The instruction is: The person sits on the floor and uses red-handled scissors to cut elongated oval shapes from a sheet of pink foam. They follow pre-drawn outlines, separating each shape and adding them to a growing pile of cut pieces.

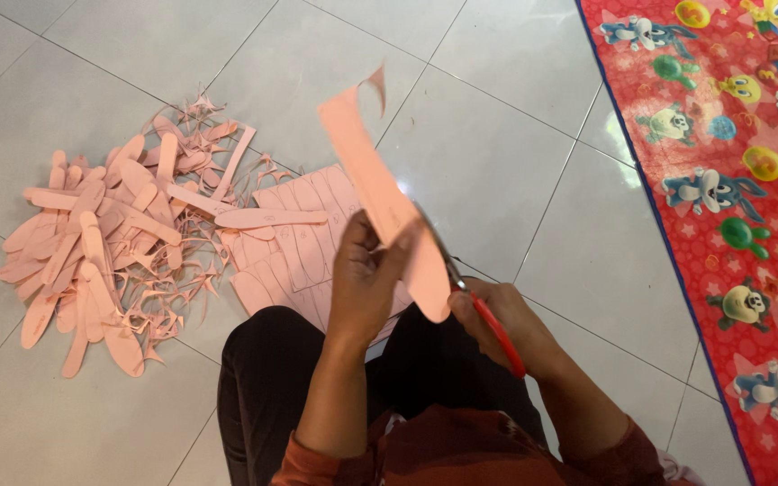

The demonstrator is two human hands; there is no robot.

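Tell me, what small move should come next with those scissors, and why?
Probably another short snip along the edge of the pink strip. The left hand holds it up off the floor, the right hand has the red-handled scissors at its lower edge, and a thin curl of trimming hangs from the top end, so the outline looks unfinished.

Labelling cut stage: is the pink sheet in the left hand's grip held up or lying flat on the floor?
Held up. The left hand pinches the pink sheet above the tiled floor, against the red-handled scissors in the right hand.
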